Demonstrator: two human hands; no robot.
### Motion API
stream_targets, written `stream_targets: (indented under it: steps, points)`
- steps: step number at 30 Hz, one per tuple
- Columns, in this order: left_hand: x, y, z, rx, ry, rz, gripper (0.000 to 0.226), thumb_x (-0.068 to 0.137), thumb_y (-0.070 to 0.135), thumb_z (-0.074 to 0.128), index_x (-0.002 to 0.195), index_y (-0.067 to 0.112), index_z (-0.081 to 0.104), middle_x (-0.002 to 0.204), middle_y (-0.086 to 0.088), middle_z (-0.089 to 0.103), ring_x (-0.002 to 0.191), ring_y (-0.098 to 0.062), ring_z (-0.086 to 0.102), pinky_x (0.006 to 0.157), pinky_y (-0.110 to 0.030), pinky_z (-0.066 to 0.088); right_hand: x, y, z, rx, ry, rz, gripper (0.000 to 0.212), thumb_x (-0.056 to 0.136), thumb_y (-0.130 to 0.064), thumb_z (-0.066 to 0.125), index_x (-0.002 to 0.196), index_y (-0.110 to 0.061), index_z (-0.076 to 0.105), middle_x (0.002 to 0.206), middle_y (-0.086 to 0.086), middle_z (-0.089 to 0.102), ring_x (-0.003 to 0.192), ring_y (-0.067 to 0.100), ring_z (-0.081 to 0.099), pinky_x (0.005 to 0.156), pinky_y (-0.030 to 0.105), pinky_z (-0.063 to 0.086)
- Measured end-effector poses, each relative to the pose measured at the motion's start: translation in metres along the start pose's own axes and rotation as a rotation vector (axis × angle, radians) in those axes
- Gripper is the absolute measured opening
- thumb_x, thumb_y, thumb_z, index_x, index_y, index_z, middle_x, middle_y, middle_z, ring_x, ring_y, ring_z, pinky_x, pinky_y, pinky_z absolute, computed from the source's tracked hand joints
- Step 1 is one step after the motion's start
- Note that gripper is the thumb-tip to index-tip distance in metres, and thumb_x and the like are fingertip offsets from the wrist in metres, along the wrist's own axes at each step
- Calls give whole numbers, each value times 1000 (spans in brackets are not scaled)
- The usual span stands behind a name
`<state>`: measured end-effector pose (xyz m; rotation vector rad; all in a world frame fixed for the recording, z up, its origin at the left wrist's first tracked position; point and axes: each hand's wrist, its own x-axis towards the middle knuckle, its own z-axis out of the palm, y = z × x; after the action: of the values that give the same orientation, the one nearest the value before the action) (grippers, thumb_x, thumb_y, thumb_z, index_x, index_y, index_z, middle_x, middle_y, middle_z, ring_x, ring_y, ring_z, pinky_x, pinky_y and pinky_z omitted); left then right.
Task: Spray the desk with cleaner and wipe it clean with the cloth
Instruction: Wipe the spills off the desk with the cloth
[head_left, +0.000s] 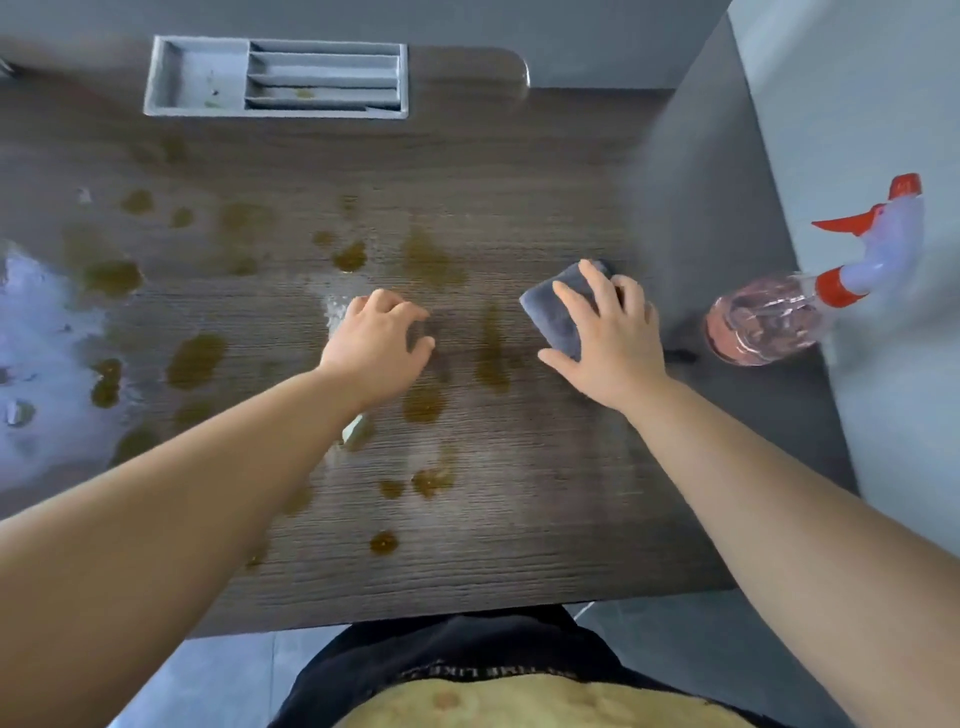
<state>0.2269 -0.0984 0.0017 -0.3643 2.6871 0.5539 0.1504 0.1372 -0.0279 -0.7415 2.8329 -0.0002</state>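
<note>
A dark wood-grain desk (519, 493) is filling most of the view, its surface showing fine horizontal lines and carrying scattered brownish-yellow stains (196, 358) of many sizes, thickest toward the left and centre. Bright glare is washing out the desk's left edge. A grey partition (727, 208) is standing along the right side, and a pale wall is rising beyond it. Grey floor is showing below the desk's near edge. A grey rectangular tray (275, 78), divided into one open section and several narrow slots, is sitting at the back of the desk. A person is standing at the near edge, both bare forearms reaching forward. A clear spray bottle (763, 322) holding pinkish liquid, with a white and red trigger head, is lying tilted at the right by the partition, just beside the cloth. The right hand (608, 338) is pressing flat on a folded grey cloth (556, 312), fingers spread open over its soft, plush top. The left hand (379, 343) is resting on the bare desk near the centre, fingers loosely curled and gripping nothing.
</note>
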Motion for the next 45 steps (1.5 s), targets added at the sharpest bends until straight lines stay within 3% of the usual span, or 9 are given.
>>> stream_targets:
  steps: [3,11,16,21,23,27,33,39,45]
  points:
    - [-6,-10,3,29,-36,-8,47,96,37,41,140,23,38,145,-2,33,135,-25,23,110,-38,27,8,2,15,0,-80,-19,66,95,-51,42,151,-27,18,160,1,4,145,35,3,114,55,10]
    - [-16,-21,11,117,-122,52,53,97,43,34,146,24,29,152,1,21,138,-26,18,114,-35,19,-1,10,25,-31,-25,-133,51,102,-36,32,150,-21,24,159,4,13,144,35,13,112,53,22]
    - [-15,-21,9,169,-163,52,54,98,46,31,147,25,24,152,1,17,138,-26,16,113,-34,19,30,-25,25,38,15,136,51,102,-41,20,152,-29,13,160,-2,3,146,30,4,116,48,11]
    - [-15,-21,7,119,-168,45,56,96,47,34,146,24,27,151,1,18,139,-26,15,112,-36,23,-24,-16,36,-95,-53,-432,53,100,-46,18,148,-26,28,156,4,26,139,36,28,108,55,29]
    - [-14,-21,7,96,-168,45,55,96,47,36,145,24,30,150,0,20,138,-27,16,111,-38,25,-23,10,36,-100,-27,-307,55,100,-48,14,149,-24,27,156,5,24,140,37,25,108,58,30]
    - [-13,-17,9,79,-167,16,52,97,45,36,144,24,32,150,-1,21,138,-27,16,108,-42,31,11,-27,34,52,56,263,53,101,-42,21,152,-28,13,160,1,3,146,33,4,116,52,11]
    - [-23,-5,14,-53,-29,10,49,94,24,41,143,23,35,146,-4,32,136,-27,24,109,-39,29,-33,-20,43,-82,9,-382,53,98,-44,22,146,-25,33,154,4,29,139,36,30,107,54,30]
    - [-67,17,33,-127,63,-40,47,92,18,43,138,24,42,141,-1,39,132,-24,28,106,-33,31,-20,-16,42,38,64,143,53,101,-40,26,152,-27,15,160,3,6,145,34,6,116,51,10]
    - [-133,14,69,-134,164,-207,47,90,20,47,136,22,44,139,-1,40,131,-24,28,104,-36,34,-72,9,56,-94,45,-650,52,97,-44,28,145,-25,36,153,4,31,138,35,32,109,54,29]
